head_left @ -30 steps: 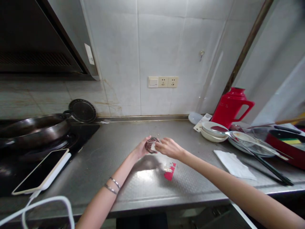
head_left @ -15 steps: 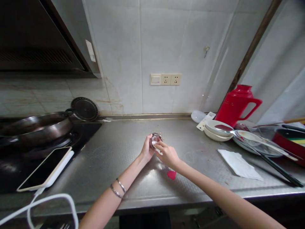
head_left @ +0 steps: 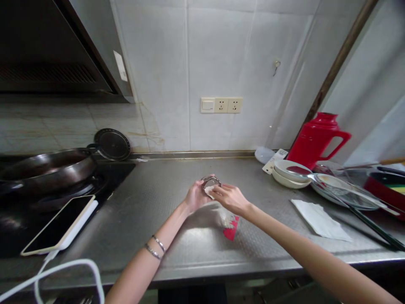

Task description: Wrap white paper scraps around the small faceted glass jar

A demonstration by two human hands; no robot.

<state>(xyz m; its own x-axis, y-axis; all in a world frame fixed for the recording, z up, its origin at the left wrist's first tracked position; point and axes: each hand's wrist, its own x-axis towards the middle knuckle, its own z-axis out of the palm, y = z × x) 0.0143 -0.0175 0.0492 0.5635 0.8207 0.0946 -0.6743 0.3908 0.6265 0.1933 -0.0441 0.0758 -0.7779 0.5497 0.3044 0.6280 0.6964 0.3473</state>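
My left hand is closed around a small, round, see-through vessel with a shiny dark rim, perhaps a glass cup. Its mouth tilts toward me above the middle of the steel counter. The fingers of my right hand pinch a crumpled white tissue against the inside of the vessel. Fingers cover part of the tissue and the vessel's lower side. Below my right wrist, a red and whitish piece lies on the counter; I cannot make out what it is.
To the left are a pan on the black stove and a phone with a white cable. On the right stand a red thermos, stacked white bowls, a plate with utensils, and a folded white tissue.
My right hand has shifted slightly right, the vessel has turned so its rim shows more, and more of the white tissue is visible. More of the red piece shows below.
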